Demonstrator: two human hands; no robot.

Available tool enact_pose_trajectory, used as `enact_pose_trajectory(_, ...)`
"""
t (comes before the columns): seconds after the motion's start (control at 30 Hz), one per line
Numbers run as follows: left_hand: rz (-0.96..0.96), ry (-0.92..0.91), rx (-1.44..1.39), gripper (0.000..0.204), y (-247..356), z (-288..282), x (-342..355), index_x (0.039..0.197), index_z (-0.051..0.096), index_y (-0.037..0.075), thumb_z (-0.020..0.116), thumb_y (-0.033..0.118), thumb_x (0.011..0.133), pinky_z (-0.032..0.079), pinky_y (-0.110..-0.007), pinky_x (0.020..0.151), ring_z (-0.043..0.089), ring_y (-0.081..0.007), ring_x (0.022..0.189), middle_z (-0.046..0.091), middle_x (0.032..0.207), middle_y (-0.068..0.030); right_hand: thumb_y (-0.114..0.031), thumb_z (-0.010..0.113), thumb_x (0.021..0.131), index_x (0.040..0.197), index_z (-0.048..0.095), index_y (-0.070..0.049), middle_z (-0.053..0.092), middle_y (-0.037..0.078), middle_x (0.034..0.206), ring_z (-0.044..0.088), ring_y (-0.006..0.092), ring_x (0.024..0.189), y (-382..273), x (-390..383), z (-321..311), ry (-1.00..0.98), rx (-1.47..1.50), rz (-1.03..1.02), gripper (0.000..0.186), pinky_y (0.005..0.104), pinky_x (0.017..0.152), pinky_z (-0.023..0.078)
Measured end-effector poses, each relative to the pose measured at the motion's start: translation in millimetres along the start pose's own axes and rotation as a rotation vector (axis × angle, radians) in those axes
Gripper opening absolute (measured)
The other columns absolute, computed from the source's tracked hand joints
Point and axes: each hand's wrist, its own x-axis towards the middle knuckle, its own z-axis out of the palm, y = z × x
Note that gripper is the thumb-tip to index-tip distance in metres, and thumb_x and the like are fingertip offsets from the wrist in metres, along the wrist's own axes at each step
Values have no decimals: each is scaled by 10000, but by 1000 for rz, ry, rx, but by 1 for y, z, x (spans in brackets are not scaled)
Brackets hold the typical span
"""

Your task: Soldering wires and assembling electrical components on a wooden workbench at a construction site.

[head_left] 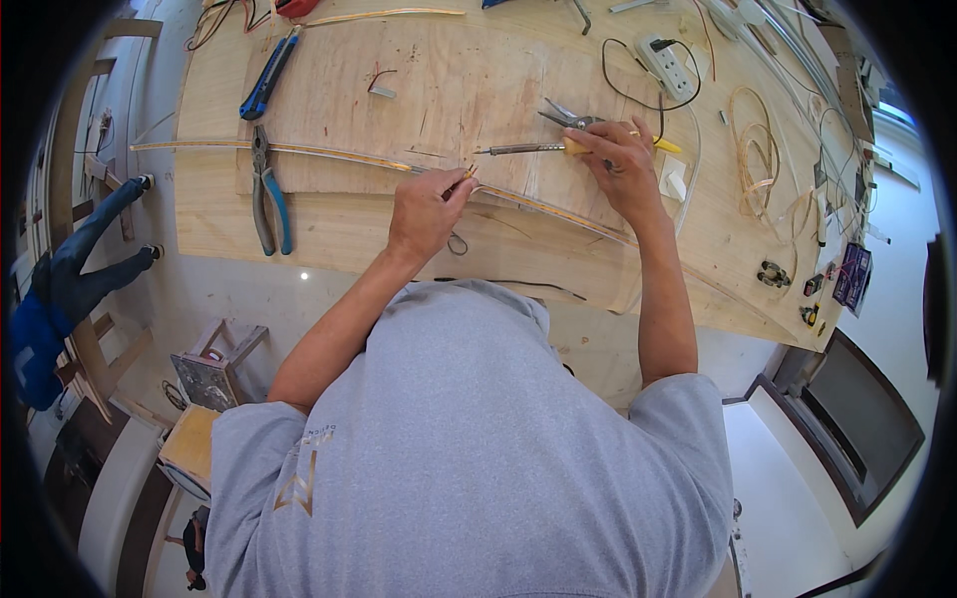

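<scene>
My left hand (427,207) pinches small wire ends (472,172) over a long, thin LED strip (349,157) lying across the wooden workbench (209,219). My right hand (623,164) grips a soldering iron (523,148), its tip pointing left, just short of my left fingertips. Behind my right fingers lie snips (560,117) and a yellow-handled object (668,145), partly hidden. Blue-and-grey pliers (271,199) rest across the strip on the left, below a blue utility knife (267,78).
A white power strip (666,68) with a black cable sits at the back right, near loose pale cords (758,159). Small parts (773,274) lie along the right edge. At far left is another person in blue (50,309). A stool (224,369) stands below the bench.
</scene>
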Motion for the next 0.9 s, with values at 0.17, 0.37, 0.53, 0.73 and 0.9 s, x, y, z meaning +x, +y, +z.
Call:
enact_pose_trajectory(0.17, -37, 18, -73, 164, 2, 1, -1, 848, 666, -27, 663, 136, 868, 416, -259, 482, 555, -101, 503, 562, 594, -74, -44, 715, 747, 1100, 705, -231, 619, -4, 966, 565, 172, 941, 0, -3, 3, -11, -13, 15, 399, 458, 1078, 246)
enact_pose_trajectory(0.37, -93, 1, -91, 182, 4, 0, -1, 850, 668, -34, 668, 147, 866, 423, -255, 484, 557, -96, 501, 594, 620, -76, -71, 725, 747, 1099, 707, -233, 617, -2, 959, 565, 169, 935, -2, -4, 6, -3, 2, 18, 387, 451, 1078, 246)
enact_pose_trajectory(0.53, -136, -20, -100, 191, 8, -1, 0, 839, 669, -32, 664, 157, 868, 418, -259, 483, 552, -96, 495, 591, 607, -72, -58, 724, 744, 1100, 706, -234, 617, -1, 959, 566, 174, 928, -2, -3, 3, -4, 15, 15, 397, 451, 1078, 251)
enact_pose_trajectory(0.73, -152, -20, -116, 206, 11, -1, 1, 793, 644, -22, 648, 168, 871, 420, -301, 493, 560, -154, 494, 575, 595, -105, -63, 723, 745, 1082, 706, -241, 626, -16, 957, 576, 172, 948, 0, -2, 3, 4, 7, 10, 381, 469, 1059, 265)
enact_pose_trajectory(0.9, -145, -20, -110, 239, 9, -1, 1, 742, 613, -18, 633, 182, 872, 423, -347, 506, 566, -218, 492, 567, 593, -140, -41, 714, 743, 1100, 705, -233, 619, -7, 967, 564, 171, 946, -1, -1, 0, -13, 6, 6, 406, 446, 1078, 249)
